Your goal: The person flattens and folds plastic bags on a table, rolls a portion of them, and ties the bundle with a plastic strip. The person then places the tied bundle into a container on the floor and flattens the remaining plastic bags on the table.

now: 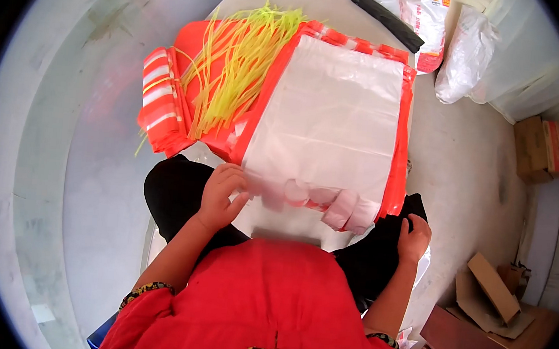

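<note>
A whitish translucent plastic bag (331, 106) lies flat on a stack of red plastic bags (399, 151), its near edge bent and crumpled around the handles. My left hand (223, 196) is at the bag's lower left corner, thumb apart from the fingers; whether the fingertips touch the plastic is hard to see. Over my right knee rests my right hand (414, 237), fingers loosely bent and nothing visible in them. Yellow-green plastic strips (242, 66) lie in a loose heap left of the stack. Beside them is a folded bundle of red-and-white striped bags (162, 99) with a yellow tie around it.
A black roll-like bar (387, 22) lies at the table's (240, 1) far edge. Behind it are white printed sacks (429, 29) and a white plastic bundle (467, 55). Cardboard boxes (544, 149) stand at right, with opened cardboard (490, 296) on the floor at lower right.
</note>
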`<state>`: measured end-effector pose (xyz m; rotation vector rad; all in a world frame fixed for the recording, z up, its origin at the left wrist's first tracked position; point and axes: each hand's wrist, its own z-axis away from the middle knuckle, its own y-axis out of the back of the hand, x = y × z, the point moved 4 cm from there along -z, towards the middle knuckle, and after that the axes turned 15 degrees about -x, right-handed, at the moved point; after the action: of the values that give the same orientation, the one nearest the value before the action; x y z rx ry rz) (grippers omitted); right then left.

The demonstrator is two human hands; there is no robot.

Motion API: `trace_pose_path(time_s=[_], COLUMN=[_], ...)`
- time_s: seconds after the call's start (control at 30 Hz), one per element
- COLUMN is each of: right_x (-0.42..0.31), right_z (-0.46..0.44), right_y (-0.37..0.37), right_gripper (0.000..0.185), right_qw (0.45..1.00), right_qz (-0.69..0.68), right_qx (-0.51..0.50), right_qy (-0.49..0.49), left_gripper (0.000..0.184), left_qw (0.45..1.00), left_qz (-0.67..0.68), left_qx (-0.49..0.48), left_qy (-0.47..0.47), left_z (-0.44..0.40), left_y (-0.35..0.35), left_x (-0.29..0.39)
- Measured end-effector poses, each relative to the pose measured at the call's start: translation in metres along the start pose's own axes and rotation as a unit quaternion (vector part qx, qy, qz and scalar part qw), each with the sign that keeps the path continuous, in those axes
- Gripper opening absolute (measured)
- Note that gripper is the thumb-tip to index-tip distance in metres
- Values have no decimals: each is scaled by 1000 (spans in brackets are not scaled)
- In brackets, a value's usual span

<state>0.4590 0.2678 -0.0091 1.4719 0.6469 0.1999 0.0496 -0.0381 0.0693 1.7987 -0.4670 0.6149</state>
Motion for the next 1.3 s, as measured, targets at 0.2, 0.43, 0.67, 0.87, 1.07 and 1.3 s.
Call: trace_pose_path(time_s=[0.2,0.43,0.67,0.87,1.07,1.3], right_x=[3,-11,-127,-146,-143,-159], right_z=[0,3,-25,-51,-31,-30], right_y=[1,12,47,28,21,37], right_gripper=[21,31,39,40,43,46], right_qw=[1000,985,961,962,971,978], right_qz=[-3,-161,-244,-229,-198,-123], right_qx=[-5,56,25,-4,-35,8], right_qy=[5,-17,129,146,129,168], left_gripper=[51,69,66,61,61,61], left_qw=[998,971,966,967,973,973], left_qz=[-38,-143,-158,-161,-154,-157], left_qx=[-52,-92,-77,-73,-71,-75], left_qy=[23,170,191,182,157,149], left_z=[-27,-83,-102,-103,-113,-127], left_y=[-1,-26,-28,-29,-33,-27], left_x=[9,5,-6,-8,-16,-13])
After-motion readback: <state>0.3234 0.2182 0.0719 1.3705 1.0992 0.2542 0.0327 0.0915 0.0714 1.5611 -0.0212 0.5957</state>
